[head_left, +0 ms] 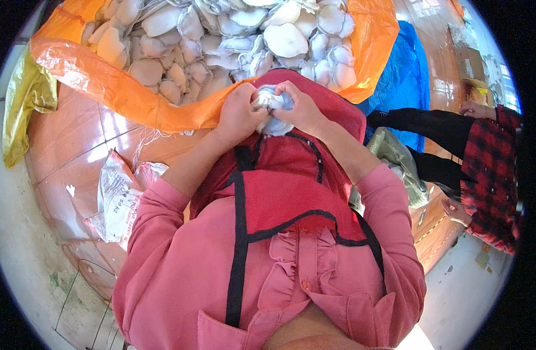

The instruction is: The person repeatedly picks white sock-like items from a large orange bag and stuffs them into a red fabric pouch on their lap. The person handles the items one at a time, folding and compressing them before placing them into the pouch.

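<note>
head view: at far left a yellow bag [32,111] hangs crumpled above the tiled floor [75,160], and a white printed sack [116,201] lies slumped near the left forearm. the orange sack [134,102] spreads wide open, full of heaped pale oval pieces [285,41], its rolled rim curving between heap and forearm. the left hand [240,114] and right hand [306,111] both pinch one soft white piece [275,125], over the red apron [294,201] on the lap. rightward, a grey-green sack [399,154], contents unclear, sits below a blue sheet [411,76]; a co-worker's dark-clothed legs [428,122] cross in front of it.
</note>
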A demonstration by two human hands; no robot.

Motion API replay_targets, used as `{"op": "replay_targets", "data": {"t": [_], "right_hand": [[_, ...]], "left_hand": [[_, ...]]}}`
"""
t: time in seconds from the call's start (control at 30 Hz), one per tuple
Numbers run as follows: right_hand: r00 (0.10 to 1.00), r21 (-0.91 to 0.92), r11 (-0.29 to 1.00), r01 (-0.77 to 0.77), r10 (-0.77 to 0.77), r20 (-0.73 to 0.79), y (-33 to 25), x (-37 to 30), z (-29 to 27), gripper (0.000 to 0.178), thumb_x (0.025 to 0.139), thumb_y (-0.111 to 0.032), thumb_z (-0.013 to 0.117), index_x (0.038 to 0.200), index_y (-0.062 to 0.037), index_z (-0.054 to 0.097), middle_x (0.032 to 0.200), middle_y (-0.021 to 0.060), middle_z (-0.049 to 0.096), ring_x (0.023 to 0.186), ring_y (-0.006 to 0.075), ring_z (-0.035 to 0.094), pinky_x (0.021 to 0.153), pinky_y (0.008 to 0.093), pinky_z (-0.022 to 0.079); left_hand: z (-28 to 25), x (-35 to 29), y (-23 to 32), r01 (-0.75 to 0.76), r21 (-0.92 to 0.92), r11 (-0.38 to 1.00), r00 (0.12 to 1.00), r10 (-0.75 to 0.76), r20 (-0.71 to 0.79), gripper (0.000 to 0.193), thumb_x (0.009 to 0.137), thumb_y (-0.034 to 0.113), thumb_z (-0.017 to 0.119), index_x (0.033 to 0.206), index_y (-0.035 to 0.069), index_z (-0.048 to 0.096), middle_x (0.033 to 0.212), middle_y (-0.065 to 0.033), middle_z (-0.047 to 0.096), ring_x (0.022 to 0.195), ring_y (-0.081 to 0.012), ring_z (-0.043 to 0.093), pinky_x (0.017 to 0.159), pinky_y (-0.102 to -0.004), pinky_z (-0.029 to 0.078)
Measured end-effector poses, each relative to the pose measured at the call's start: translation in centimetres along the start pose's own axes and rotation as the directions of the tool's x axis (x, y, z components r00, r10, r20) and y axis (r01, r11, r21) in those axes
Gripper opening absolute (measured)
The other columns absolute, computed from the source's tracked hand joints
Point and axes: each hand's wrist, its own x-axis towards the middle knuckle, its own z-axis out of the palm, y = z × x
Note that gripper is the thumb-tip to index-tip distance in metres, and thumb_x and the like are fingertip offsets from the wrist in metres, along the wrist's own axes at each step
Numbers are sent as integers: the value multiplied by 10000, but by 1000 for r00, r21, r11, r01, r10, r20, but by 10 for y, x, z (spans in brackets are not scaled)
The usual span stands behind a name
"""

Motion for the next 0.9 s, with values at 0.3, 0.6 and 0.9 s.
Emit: {"op": "replay_targets", "data": {"t": [0.3,0.6,0.9], "right_hand": [[991,316,941,-125,135,-11,1,-14,2,340,848,-254,723,1067,-68,540,935,45,611,871,135,584,772,317,480],[923,66,957,-283,253,291,-24,13,-26,329,982,-325,518,1084,-20,586,978,128,644,924,212,615,806,347,478],[995,149,984,-95,94,13,3,-8,5,233,976,-224,517,984,1,576,870,183,608,831,301,603,770,395,470]], "left_hand": [[14,5,-14,-198,144,970,969,216,-123,189,711,79,670,800,35,509,771,-169,551,766,-378,565,665,-466,453],[-10,10,11,-638,140,757,766,605,218,235,695,176,698,828,49,551,886,-121,551,858,-320,548,745,-421,476],[-23,-6,23,-656,73,751,731,608,310,296,669,150,726,866,61,524,872,-117,526,823,-336,533,721,-431,457]]}}
